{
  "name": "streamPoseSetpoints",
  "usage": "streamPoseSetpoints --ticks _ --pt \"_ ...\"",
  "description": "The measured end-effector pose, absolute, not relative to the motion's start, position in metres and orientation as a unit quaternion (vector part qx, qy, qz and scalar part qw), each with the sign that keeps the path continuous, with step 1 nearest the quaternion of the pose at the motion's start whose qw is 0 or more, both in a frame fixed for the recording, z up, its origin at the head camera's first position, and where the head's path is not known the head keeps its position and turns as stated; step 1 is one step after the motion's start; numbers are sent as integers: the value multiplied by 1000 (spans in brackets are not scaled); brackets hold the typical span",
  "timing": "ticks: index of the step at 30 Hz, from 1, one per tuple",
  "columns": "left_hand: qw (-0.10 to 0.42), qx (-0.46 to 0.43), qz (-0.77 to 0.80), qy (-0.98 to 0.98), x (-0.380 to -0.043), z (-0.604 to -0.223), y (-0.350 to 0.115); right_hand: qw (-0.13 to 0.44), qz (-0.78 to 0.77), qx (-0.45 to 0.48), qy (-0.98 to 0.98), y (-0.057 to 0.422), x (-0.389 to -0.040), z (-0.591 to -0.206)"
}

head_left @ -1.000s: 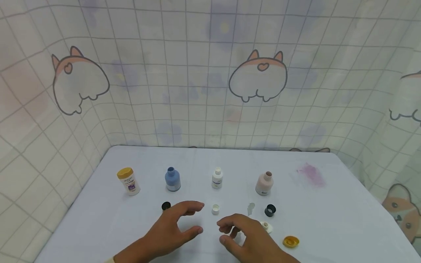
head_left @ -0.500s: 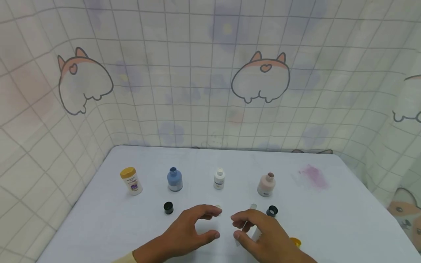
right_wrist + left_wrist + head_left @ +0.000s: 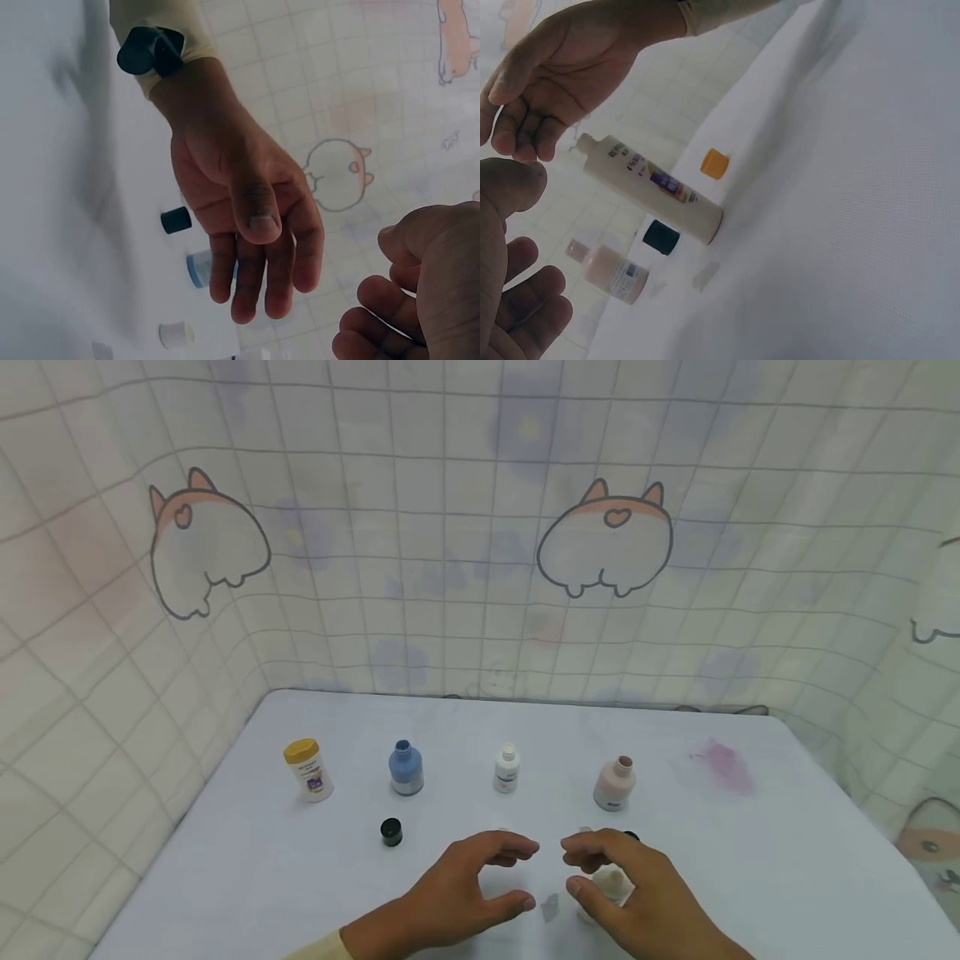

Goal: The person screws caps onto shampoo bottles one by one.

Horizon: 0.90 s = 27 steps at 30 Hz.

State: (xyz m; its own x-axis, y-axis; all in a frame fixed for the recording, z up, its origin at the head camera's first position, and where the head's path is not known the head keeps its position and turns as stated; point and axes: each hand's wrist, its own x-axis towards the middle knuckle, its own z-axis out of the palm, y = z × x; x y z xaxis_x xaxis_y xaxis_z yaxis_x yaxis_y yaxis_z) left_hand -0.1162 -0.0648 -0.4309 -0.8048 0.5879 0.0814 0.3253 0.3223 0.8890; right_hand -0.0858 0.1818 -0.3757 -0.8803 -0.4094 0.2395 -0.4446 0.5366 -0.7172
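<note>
In the head view, my left hand and my right hand hover over the front of the white table with palms facing each other. Fingers are loosely curved, with a gap between the hands and nothing held. Behind the right hand, a white bottle is mostly covered; the left wrist view shows it as a tall uncapped bottle with a purple label. Near it there lie a yellow cap and a dark cap. A small white cap is almost hidden behind the left fingers in the head view.
Across the back stand a white bottle with yellow lid, an uncapped blue bottle, a small white bottle and an uncapped pink bottle. A black cap lies left of the hands. A pink stain marks the table.
Both hands have shifted right over the table. The left hand has uncovered the black cap and now covers most of the white cap; the right hand now hides the yellow cap.
</note>
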Motion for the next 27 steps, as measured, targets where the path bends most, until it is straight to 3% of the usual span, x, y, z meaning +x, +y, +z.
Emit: streamPoseSetpoints --ticks 8,14,20,27 --pt "134 297 512 795 -117 -439 -53 21 402 201 -893 198 -85 -379" --pt "112 320 509 791 -119 -447 -47 80 362 234 -899 212 -87 -384" --pt "119 314 504 796 -120 -449 -42 62 360 179 -914 219 -85 -385" --pt "144 285 502 804 -121 -450 -39 130 358 233 -895 225 -89 -393"
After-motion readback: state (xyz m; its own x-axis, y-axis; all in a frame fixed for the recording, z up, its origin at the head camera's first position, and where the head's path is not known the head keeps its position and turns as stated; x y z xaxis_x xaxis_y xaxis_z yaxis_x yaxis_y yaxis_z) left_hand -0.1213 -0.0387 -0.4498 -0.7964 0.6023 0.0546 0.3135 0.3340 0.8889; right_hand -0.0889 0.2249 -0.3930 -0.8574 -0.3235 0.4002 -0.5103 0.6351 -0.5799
